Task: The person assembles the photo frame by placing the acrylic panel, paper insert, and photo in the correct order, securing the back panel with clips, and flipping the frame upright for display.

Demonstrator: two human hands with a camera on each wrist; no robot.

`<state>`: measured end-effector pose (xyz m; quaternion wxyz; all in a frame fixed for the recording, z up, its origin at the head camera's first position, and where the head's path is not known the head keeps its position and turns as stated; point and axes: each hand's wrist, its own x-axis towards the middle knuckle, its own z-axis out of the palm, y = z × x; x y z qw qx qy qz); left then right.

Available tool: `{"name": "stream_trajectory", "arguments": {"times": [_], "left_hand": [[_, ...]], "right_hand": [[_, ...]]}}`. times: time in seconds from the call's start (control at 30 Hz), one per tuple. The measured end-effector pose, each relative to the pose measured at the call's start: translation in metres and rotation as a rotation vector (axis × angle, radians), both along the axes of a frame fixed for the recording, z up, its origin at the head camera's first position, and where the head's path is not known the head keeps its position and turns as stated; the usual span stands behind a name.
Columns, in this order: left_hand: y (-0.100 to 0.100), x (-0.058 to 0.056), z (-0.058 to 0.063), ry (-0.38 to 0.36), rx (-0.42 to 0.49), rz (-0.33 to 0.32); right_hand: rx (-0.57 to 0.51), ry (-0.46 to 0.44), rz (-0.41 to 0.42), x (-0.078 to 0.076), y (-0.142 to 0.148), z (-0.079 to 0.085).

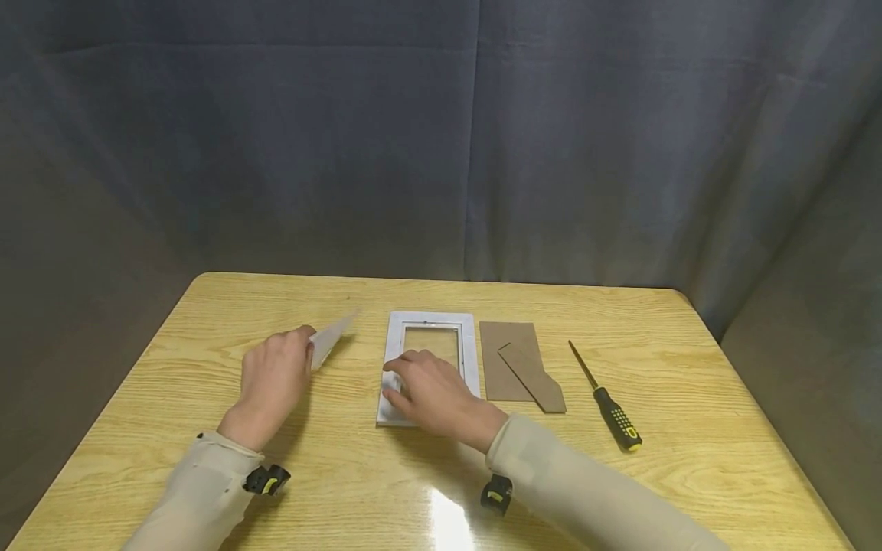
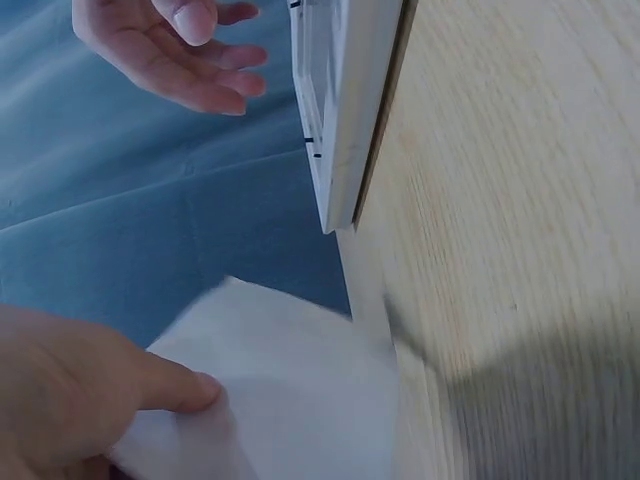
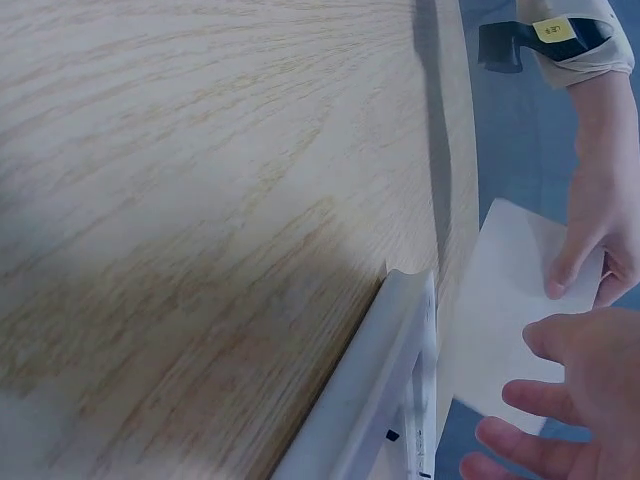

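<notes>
While the left hand pinched a white sheet left of the picture frame, the right hand hovered above it, loose-fingered and empty.
Handling the sheet appeared under way; the next move seemingly called for a crease-free grip.

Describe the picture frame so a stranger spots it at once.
On the wood-grain table, look near the middle, beneath the right hand. There lies the white picture frame, just left of a brown backing board. Unlike that solid board, it has a rectangular window showing the tabletop.
</notes>
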<state>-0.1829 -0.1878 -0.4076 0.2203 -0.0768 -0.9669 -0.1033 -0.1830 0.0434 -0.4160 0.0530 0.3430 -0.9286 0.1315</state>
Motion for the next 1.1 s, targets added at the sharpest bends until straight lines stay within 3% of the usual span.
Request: {"name": "stream_trajectory", "arguments": {"times": [0.37, 0.73, 1.1], "left_hand": [[0.001, 0.000, 0.006, 0.038, 0.071, -0.013], [0.004, 0.003, 0.015, -0.023, 0.170, -0.020], [0.010, 0.007, 0.020, -0.034, 0.255, -0.027]], "right_hand": [[0.001, 0.015, -0.005, -0.003, 0.002, 0.002], [-0.009, 0.010, -0.016, -0.007, 0.006, 0.006], [-0.023, -0.004, -0.041, -0.010, 0.013, 0.012]]}}
